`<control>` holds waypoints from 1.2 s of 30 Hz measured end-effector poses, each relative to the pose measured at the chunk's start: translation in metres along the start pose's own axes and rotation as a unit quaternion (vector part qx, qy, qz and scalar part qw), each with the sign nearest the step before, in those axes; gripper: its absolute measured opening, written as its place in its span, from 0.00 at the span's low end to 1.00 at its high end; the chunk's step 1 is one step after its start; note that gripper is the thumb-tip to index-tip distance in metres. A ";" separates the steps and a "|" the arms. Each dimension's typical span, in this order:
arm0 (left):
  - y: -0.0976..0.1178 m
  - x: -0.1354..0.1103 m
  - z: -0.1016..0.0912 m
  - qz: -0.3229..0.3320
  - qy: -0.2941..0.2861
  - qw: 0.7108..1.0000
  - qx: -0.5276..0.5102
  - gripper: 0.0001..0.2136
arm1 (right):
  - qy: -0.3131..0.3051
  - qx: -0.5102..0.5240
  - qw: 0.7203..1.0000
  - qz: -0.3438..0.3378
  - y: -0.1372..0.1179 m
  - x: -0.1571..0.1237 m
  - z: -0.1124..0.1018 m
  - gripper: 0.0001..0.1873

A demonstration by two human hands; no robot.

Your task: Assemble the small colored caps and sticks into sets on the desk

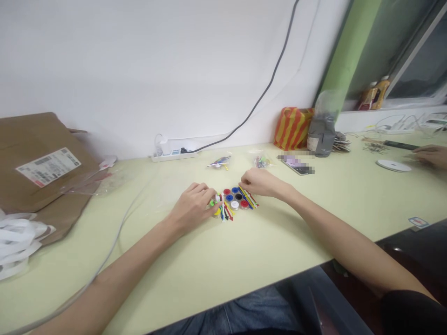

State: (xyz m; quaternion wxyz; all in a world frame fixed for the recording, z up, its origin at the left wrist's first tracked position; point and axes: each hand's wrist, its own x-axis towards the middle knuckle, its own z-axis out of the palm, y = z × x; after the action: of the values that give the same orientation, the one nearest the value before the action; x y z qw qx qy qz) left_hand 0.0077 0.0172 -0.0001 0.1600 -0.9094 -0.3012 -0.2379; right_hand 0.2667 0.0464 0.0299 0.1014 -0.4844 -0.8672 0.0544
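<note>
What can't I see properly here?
In the head view:
- Green round plastic disc: partly hidden by the bare left hand.
- Whether the bare right hand grips the thin yellow plastic strip: too small.
- Black print on the white paper label: too small.
- Another person's bare hand: cut off by right edge.

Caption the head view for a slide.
A person's left hand and right hand at opposite ends of grouped colorful discs and arrow-shaped pieces on a pale table.
</note>
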 end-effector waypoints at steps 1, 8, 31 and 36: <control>0.000 0.000 0.000 -0.003 0.001 1.000 0.002 0.10 | 0.012 0.040 0.999 -0.019 -0.002 0.000 0.000 0.17; -0.003 -0.002 0.002 -0.005 0.028 1.000 -0.009 0.15 | -0.036 0.341 0.927 -0.154 -0.035 -0.006 0.009 0.19; 0.001 0.000 0.000 -0.058 0.018 0.998 -0.017 0.12 | -0.245 0.189 0.951 -0.020 0.032 -0.019 -0.043 0.16; 0.000 -0.002 0.004 -0.057 0.019 0.998 -0.003 0.12 | -0.307 0.115 0.939 0.098 0.043 -0.020 -0.043 0.15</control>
State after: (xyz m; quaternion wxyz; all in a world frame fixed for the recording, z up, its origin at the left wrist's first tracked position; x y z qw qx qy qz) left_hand 0.0078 0.0180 -0.0040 0.1494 -0.8866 -0.3486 -0.2647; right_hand 0.3225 0.0517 0.0610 -0.1207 -0.5115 -0.7923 0.3100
